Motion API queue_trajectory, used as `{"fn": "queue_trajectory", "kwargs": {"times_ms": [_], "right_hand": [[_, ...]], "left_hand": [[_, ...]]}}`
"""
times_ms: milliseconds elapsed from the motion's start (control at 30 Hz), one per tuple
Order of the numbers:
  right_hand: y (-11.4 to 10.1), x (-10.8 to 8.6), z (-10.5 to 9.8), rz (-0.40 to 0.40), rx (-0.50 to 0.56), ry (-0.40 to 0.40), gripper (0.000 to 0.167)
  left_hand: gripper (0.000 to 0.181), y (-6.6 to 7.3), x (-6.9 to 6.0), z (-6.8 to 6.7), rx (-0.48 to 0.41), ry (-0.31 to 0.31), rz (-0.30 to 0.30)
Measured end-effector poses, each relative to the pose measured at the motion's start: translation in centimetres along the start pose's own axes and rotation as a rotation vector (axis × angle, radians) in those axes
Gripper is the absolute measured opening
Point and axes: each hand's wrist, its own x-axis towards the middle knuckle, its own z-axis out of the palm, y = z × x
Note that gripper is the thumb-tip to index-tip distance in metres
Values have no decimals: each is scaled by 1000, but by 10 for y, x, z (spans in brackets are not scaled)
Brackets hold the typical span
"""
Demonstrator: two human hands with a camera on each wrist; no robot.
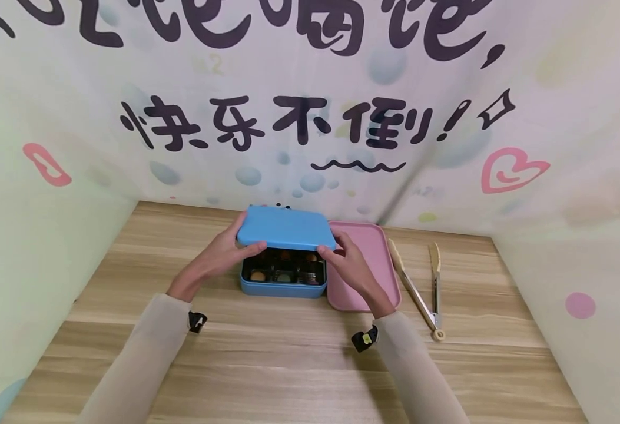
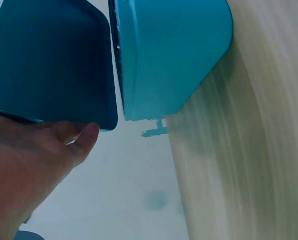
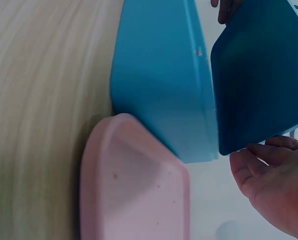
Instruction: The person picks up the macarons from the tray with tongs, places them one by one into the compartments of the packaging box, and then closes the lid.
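A blue lid [image 1: 285, 227] is held raised and tilted over a blue box [image 1: 283, 289]. My left hand [image 1: 224, 252] grips the lid's left edge, thumb at the front corner. On the opposite edge my right hand [image 1: 350, 262] holds the lid the same way. Under the lid's front edge the box's dark inside shows, divided into compartments with small round pieces [image 1: 258, 276] in them; the back part is hidden. In the left wrist view the lid's underside [image 2: 49, 60] stands apart from the box wall [image 2: 173, 55]. The right wrist view shows a gap there too.
A pink tray [image 1: 365, 297] lies right beside the box. Farther right, tongs [image 1: 421, 300] with cream tips lie spread on the wooden table [image 1: 267, 365]. A printed cloth wall [image 1: 299, 159] rises behind the table, with more cloth at both sides.
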Motion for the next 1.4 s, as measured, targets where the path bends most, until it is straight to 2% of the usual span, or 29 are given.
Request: {"fn": "queue_trajectory", "kwargs": {"times_ms": [167,367,633,1067,1400], "right_hand": [[5,2,2,11,-30,-1,68],[7,0,3,27,-56,7,72],[12,-4,2,46,-80,-22,71],[15,-11,0,39,-180,-104,84],[20,-16,0,29,-242,-155,91]], "left_hand": [[97,-9,2,-1,27,-11,-45],[97,-15,-1,1,31,-32,-46],[99,-18,-4,5,31,-49,-28],[106,-31,-6,11,90,-83,-65],[114,-38,-11,17,145,-105,-39]]}}
